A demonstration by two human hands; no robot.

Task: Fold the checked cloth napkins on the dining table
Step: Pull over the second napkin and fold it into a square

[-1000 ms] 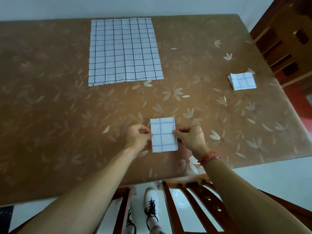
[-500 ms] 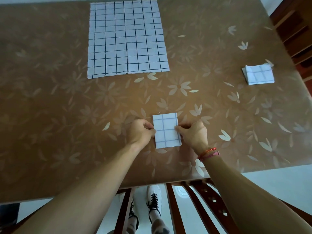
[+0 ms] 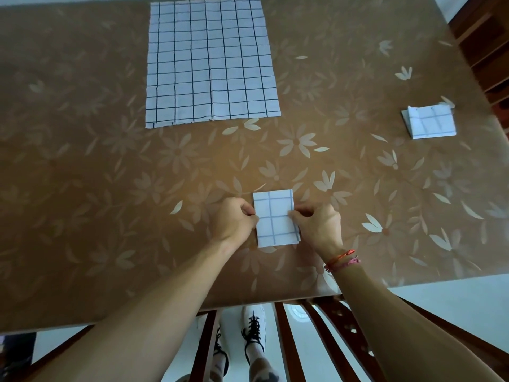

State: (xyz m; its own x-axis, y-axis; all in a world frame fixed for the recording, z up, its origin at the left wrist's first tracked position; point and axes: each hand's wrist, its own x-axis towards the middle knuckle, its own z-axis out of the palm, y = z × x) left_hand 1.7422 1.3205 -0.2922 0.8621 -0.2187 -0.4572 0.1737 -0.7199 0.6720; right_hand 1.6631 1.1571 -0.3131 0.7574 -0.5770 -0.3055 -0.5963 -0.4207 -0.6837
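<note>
Napkin packet [image 3: 275, 219] lay near the table [image 3: 82, 188] front edge, long axis 12 to 6. Left hand [image 3: 234, 220] pinched its 9 o'clock side, right hand [image 3: 319, 226] its 3 o'clock side, equally close. An open napkin [image 3: 209, 59] lay flat toward 12.

Near napkin [image 3: 275, 219]: white, pale blue checks, folded into a small upright rectangle, flat on the worktop [image 3: 110, 188], its sides pinched by left hand [image 3: 234, 221] and right hand [image 3: 319, 227].
Far napkin [image 3: 210, 60]: white, dark grid, spread open flat.
Right napkin [image 3: 429, 122]: small folded square, apparently several layers.
</note>
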